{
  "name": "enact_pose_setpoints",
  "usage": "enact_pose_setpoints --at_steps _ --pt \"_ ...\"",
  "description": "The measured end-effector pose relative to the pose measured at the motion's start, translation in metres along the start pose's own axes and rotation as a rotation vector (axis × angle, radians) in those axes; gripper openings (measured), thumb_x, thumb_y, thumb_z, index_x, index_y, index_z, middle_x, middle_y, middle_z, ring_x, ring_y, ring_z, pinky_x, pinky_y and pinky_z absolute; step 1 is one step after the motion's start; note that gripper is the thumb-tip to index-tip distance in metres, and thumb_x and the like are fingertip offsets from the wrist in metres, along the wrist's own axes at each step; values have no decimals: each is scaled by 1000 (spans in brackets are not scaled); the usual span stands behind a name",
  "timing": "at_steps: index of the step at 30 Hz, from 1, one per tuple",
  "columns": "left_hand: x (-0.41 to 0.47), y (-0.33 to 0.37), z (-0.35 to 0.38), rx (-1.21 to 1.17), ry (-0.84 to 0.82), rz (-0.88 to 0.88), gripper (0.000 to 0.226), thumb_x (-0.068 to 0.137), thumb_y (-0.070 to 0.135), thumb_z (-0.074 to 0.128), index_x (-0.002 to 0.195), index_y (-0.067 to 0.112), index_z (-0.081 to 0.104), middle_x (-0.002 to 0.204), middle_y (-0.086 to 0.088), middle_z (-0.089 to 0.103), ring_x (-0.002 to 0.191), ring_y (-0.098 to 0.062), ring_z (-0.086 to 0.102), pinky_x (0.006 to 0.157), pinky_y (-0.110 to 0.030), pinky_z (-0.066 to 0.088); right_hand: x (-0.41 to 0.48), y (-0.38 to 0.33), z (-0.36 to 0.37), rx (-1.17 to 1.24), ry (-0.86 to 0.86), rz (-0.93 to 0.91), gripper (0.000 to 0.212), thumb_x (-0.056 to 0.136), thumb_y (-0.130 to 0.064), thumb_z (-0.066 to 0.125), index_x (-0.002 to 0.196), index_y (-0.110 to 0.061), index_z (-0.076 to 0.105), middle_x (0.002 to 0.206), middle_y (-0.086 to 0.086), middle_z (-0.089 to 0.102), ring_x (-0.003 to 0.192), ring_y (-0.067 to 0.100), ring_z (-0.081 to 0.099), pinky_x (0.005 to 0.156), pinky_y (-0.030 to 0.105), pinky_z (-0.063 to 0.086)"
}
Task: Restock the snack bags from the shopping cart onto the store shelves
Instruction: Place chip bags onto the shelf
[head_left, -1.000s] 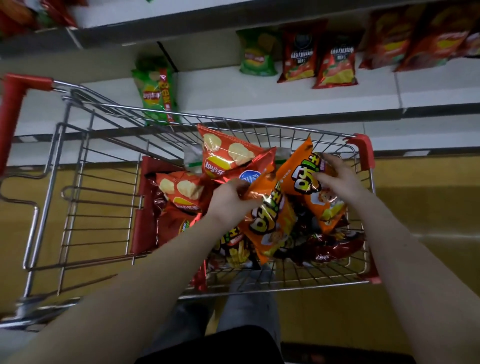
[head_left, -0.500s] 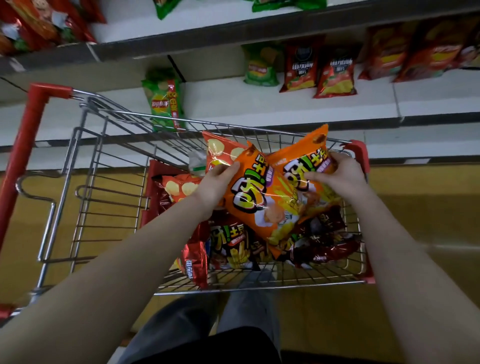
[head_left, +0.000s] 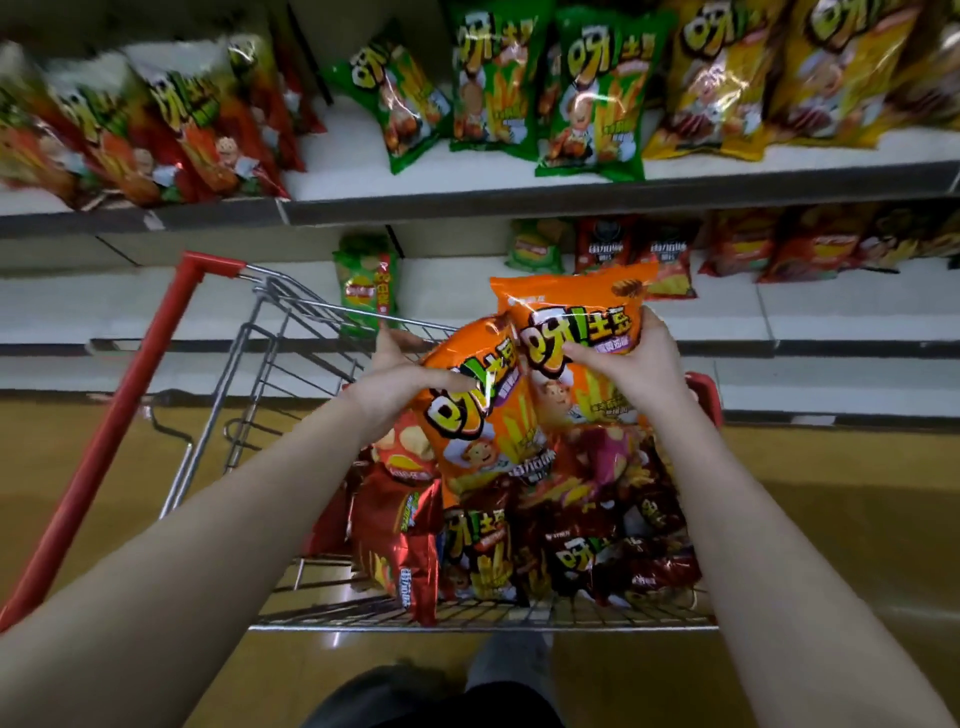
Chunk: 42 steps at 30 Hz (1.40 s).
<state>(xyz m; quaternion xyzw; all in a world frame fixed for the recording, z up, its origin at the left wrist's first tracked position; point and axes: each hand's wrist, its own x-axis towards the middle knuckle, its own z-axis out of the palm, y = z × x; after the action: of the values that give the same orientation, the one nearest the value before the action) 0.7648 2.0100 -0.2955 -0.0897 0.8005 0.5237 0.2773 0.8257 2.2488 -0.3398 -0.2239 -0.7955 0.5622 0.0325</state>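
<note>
The left hand (head_left: 402, 376) has its grip closed on one orange snack bag (head_left: 480, 415), thumb across the front face and fingers behind the upper left edge. The right hand (head_left: 631, 371) holds a second orange bag (head_left: 576, 332) the same way, from the right side. Both bags are lifted above the shopping cart (head_left: 270, 332), overlapping and touching each other, between the cart's far rim and the shelves.

These bags look light and puffed with air, with glossy film that is likely slippery and crackly. The contents are probably brittle, so squeezing the middle risks crushing them. A pinch at the top seam or a side edge, as both hands do now, seems the safest hold.

Below them the cart is filled with more bags, mostly dark red bags (head_left: 400, 540), lying loosely on the wire floor. The upper shelf (head_left: 467, 205) beyond carries green bags (head_left: 592, 98) and yellow bags (head_left: 722, 83) leaning upright. The lower shelf (head_left: 779, 312) has bare white space. The yellowish floor (head_left: 78, 467) is smooth.
</note>
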Motion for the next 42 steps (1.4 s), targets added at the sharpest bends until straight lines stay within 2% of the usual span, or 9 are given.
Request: enact_pose_setpoints --at_steps 3,6,12,16,22,30,35,40,42 --pt "-10 10 -30 -68 177 87 81 40 29 94 104 24 45 116 -11 58 110 -32 57 96 -50 48 7 -26 8 52 -18 -53 71 68 -32 83 127 -15 48 106 -9 56 94 8 54 78 20 42" --pt "-18 20 -56 -151 275 163 68 51 18 92 100 25 46 112 -10 59 105 -32 60 93 -49 50 11 -56 22 97 -51 -107 70 69 -30 82 127 -16 47 106 -10 56 89 2 53 71 13 40" --pt "-39 33 -113 -390 405 293 91 44 29 93 118 24 40 117 -10 56 102 -31 65 89 -49 54 7 -120 59 155 -64 -174 63 72 -37 78 125 -19 49 106 -9 60 95 9 59 83 28 46" --pt "-52 35 -162 -474 414 330 99 35 51 92 115 3 60 103 -12 72 91 -28 71 88 -49 55 -9 -167 94 202 -76 -232 52 76 -36 75 120 -23 50 110 -5 62 97 12 61 80 27 48" --pt "-84 16 -255 -513 380 443 34 80 31 76 103 11 60 96 -7 72 78 -20 71 71 -34 56 -55 -228 182 271 -123 -289 41 79 -34 72 112 -27 50 104 -7 64 96 14 64 81 31 52" --pt "-126 -40 -416 -463 400 582 40 86 45 66 118 23 54 112 0 70 98 -18 69 85 -38 55 -129 -299 333 353 -183 -349 42 70 -43 76 103 -34 53 108 -2 66 96 19 67 89 42 53" --pt "-137 -76 -501 -560 491 519 52 76 57 69 112 23 53 113 -6 68 97 -24 69 87 -45 55 -156 -333 422 336 -216 -342 87 50 -60 74 126 -23 49 114 0 66 98 19 67 86 41 54" --pt "-129 -102 -565 -692 495 475 30 86 44 66 101 23 51 106 -9 70 91 -25 71 79 -41 58 -161 -354 486 339 -268 -346 78 54 -55 74 121 -28 46 116 -1 63 102 18 64 87 38 53" --pt "-127 -109 -588 -712 508 477 38 85 44 66 111 19 52 106 -8 71 89 -25 72 77 -40 59 -160 -362 510 325 -297 -356 66 58 -53 72 115 -32 46 110 -6 63 98 14 64 80 30 53"
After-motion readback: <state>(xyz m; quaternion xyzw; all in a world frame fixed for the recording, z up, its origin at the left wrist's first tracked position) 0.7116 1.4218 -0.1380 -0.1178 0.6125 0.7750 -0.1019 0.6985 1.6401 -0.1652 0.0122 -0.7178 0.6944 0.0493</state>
